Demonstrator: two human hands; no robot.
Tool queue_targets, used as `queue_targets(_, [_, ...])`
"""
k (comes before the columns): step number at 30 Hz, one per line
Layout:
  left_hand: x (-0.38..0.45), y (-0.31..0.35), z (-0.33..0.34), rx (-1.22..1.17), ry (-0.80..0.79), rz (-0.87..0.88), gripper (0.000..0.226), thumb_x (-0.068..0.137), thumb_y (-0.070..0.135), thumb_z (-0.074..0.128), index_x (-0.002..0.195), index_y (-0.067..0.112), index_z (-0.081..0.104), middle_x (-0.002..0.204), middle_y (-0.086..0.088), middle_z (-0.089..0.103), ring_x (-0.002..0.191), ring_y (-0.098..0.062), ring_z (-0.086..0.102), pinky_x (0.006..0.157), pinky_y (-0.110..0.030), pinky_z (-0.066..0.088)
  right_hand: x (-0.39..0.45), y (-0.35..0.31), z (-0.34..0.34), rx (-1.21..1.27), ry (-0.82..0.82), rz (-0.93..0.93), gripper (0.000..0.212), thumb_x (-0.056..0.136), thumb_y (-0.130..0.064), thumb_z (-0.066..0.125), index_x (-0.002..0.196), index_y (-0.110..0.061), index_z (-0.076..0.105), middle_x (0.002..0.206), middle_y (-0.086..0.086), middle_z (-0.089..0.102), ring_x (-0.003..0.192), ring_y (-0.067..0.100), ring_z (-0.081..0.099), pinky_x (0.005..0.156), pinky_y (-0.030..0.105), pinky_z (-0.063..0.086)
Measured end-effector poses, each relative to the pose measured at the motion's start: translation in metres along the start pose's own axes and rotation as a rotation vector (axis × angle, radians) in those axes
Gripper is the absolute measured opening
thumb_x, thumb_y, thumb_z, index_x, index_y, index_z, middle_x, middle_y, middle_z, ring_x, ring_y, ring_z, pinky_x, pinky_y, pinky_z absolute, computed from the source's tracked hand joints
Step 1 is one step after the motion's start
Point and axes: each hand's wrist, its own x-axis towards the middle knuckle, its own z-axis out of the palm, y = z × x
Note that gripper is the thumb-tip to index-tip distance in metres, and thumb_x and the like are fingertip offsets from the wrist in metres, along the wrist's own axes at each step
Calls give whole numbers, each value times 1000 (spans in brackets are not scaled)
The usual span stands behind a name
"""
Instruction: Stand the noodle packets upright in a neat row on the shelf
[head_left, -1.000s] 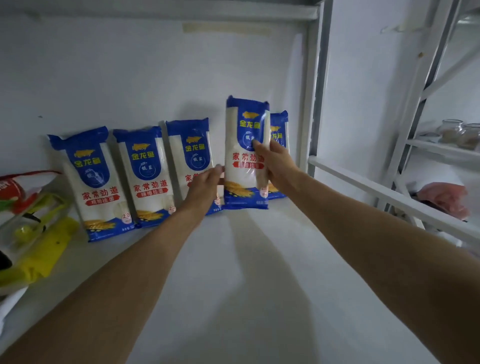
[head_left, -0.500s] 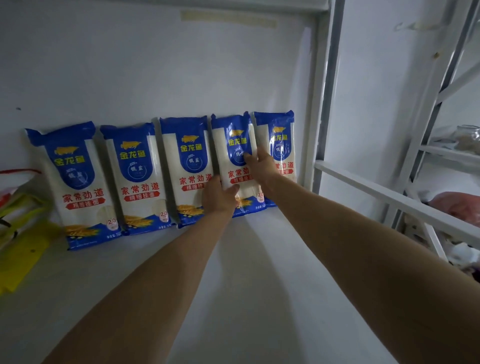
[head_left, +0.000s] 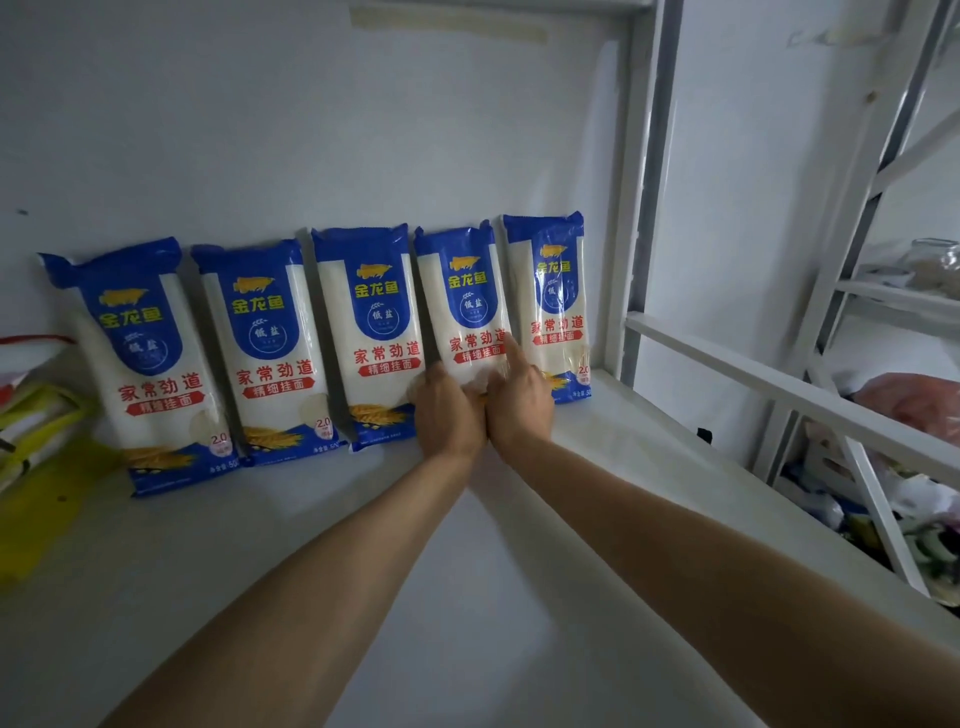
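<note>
I see five noodle packets (head_left: 363, 332) standing side by side on the shelf (head_left: 467, 597), leaning on the wall (head_left: 311, 130) behind. My left hand (head_left: 449, 415) and right hand (head_left: 519, 400) touch the fourth packet (head_left: 465, 301) from the left.

Both hands (head_left: 485, 410) cover the bottom of the fourth noodle packet (head_left: 467, 306), the yellow bags (head_left: 36, 467) get cut off at the left edge, and that jar (head_left: 935, 260) on the right is just blur.

White wall (head_left: 311, 130) behind, grey metal rack (head_left: 852, 218) at right, dim light.
</note>
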Motion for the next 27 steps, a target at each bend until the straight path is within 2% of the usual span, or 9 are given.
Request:
queue_targets(6, [8,-1,2,-51,-20,-16,40,90,20,60,128,8,53,130,-12,60,126,-29,53,105,-41,42,1,-3,6,137,24,11,56,98,-7,45,151,-22,32,135,15,50,125,28,50,105,34,41])
queue_targets(10, [7,-8,6,-45,-37,25,45,92,17,59,135,13,46,135,-10,55,130,-29,51,105,-48,46,3,5,8,150,6,-3,51,100,-12,45,149,-22,35,137,13,49,128,28,49,106,40,43])
queue_targets(11, [3,-9,6,-31,-37,37,49,92,16,59,138,14,42,138,-9,53,132,-28,49,105,-48,47,2,9,6,131,46,-13,48,100,-12,46,147,-21,38,137,12,50,128,28,50,104,42,46])
queue_targets(13, [-4,-10,5,-3,-13,69,54,93,13,57,143,15,36,142,-10,47,135,-27,45,103,-47,47,4,19,-2,53,232,-7,42,98,-13,49,139,-21,47,136,10,50,124,28,52,95,41,51])
queue_targets(15, [-11,-13,4,20,30,101,57,93,8,57,144,13,33,145,-10,40,137,-25,42,101,-43,49,12,32,-13,-27,352,88,43,97,-17,51,138,-26,44,139,8,46,124,26,52,92,40,53])
queue_targets(16, [-14,-14,4,30,46,113,56,92,5,57,143,12,34,145,-11,38,137,-25,41,101,-40,49,17,39,-19,-46,338,156,47,97,-19,50,141,-29,39,140,9,43,124,26,51,93,42,53])
queue_targets(19, [-21,-14,6,70,8,77,53,91,3,58,139,10,37,147,-13,34,138,-26,40,100,-34,48,22,53,-27,-49,137,280,55,100,-22,43,149,-36,23,145,12,38,125,30,51,95,42,52])
queue_targets(21, [-24,-12,8,96,-37,51,50,91,5,58,138,8,38,148,-13,32,137,-26,41,100,-32,48,23,57,-28,-57,46,252,53,102,-21,40,151,-33,23,144,13,40,124,29,52,95,39,49])
queue_targets(27, [-26,-10,11,80,-85,16,43,90,6,60,130,8,43,148,-11,30,137,-24,41,101,-29,46,28,53,-34,-21,-36,235,47,104,-18,35,149,-28,30,144,15,37,127,29,49,102,38,46])
